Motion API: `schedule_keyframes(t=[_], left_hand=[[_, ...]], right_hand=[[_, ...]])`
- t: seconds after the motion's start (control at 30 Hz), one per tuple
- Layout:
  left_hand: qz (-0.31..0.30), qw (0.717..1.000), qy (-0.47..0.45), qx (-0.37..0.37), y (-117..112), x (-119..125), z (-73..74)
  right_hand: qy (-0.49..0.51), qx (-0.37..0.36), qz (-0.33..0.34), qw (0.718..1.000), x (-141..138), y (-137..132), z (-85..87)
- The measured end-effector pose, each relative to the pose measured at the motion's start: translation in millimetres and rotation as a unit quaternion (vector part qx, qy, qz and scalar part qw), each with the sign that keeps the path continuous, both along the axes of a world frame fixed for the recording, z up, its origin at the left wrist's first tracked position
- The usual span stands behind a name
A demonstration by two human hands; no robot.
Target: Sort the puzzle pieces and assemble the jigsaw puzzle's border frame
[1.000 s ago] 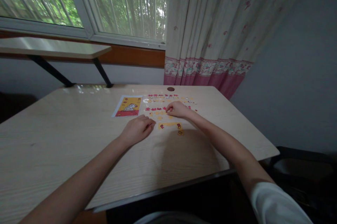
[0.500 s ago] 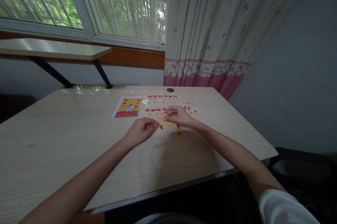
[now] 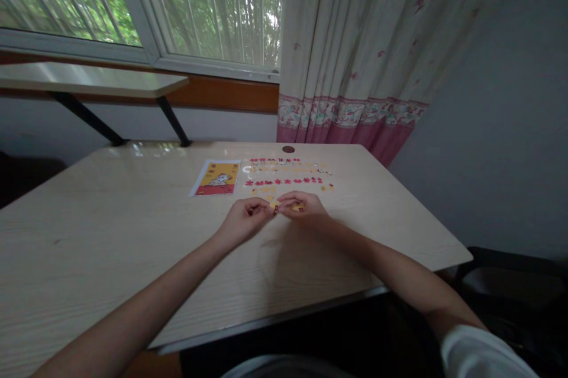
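Observation:
Over the near side of the loose pieces, my left hand (image 3: 247, 219) and my right hand (image 3: 308, 210) meet fingertip to fingertip. Between them is a small yellow and red jigsaw puzzle piece (image 3: 276, 209), pinched from both sides; whether it is one piece or two joined, I cannot tell. Beyond the hands, rows of red puzzle pieces (image 3: 284, 181) and yellow puzzle pieces (image 3: 268, 169) lie on the table. Some yellow ones are partly hidden behind my right hand. A printed picture sheet (image 3: 217, 178), yellow and red with a white animal, lies left of the rows.
The pale wooden table (image 3: 133, 236) has a round dark cable hole (image 3: 288, 149) near its back edge. A raised shelf (image 3: 93, 79) on black legs stands at the back left. Behind are a window and a curtain (image 3: 355, 70); a dark chair (image 3: 506, 265) is at the right.
My right hand has come down and toward me to meet my left hand, which has shifted slightly right. Both sets of fingertips now pinch at the puzzle piece together.

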State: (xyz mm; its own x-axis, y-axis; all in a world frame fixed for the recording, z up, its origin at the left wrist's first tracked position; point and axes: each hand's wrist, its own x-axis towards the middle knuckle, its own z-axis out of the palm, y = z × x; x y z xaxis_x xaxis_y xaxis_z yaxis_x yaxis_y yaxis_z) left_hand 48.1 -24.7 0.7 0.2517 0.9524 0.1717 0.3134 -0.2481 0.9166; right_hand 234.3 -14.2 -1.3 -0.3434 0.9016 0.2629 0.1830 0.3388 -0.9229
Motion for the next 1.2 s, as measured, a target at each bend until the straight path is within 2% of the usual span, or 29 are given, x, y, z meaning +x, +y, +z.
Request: schedule_keyframes(t=[0.07,0.17,0.27,0.37,0.43,0.53,0.63,0.83,1.2], left_hand=[[-0.011,0.999,-0.029,-0.015,1,0,1.2],[-0.027,0.999,-0.036,-0.021,1,0,2.8],[-0.041,0.999,-0.023,-0.011,3,-2,4.1],[-0.034,0.999,0.016,0.016,8,-10,5.1],[-0.021,0.995,0.086,0.056,12,-19,5.6],[-0.042,0.964,0.217,0.145,18,-32,5.1],[-0.07,0.936,0.276,0.206,21,-38,2.9],[-0.136,0.913,0.31,0.228,19,-37,2.6],[-0.165,0.904,0.324,0.226,17,-38,3.4]], right_hand=[[-0.058,0.091,-0.023,0.994,3,0,1.6],[-0.15,0.231,-0.055,0.96,7,2,2.1],[-0.208,0.286,-0.067,0.933,11,3,2.5],[-0.24,0.286,-0.078,0.924,13,2,5.4],[-0.244,0.279,-0.089,0.925,15,2,8.1],[-0.238,0.274,-0.102,0.926,15,1,10.2],[-0.242,0.257,-0.096,0.931,13,0,7.4],[-0.282,0.193,-0.02,0.94,1,-6,-5.7],[-0.336,0.182,-0.045,0.923,-3,-9,-11.5]])
